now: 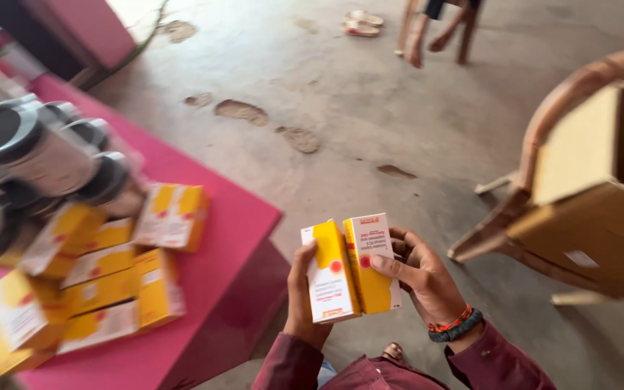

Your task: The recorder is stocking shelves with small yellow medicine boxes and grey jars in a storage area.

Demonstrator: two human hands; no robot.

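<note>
Item 1: two small yellow-and-white cartons [350, 269], held upright side by side and touching, low in the middle of the view, to the right of the pink surface [214, 253] and clear of it, over the concrete floor [370, 101].

Item 2: your left hand [302, 292]. Its fingers are closed round the left carton from behind, thumb along the left edge.

Item 3: your right hand [424, 278]. Its fingers grip the right carton, thumb lying across the front face. A beaded band and a dark band sit on that wrist; both sleeves are maroon.

Item 4: a loose heap of yellow-and-white cartons [102, 278] of the same kind, lying on the pink surface, well apart from the pair you hold. Some lie flat, some lean on one another.

Item 5: several grey cylindrical items [34, 155] at the far left of the pink surface, just behind the heap. They are blurred and may be metal tins.

Item 6: an open brown cardboard box [601, 209], right of the pink surface, resting on a wooden chair [543, 130].

Item 7: a pair of sandals [361, 23] on the floor, far beyond the pink surface.
</note>
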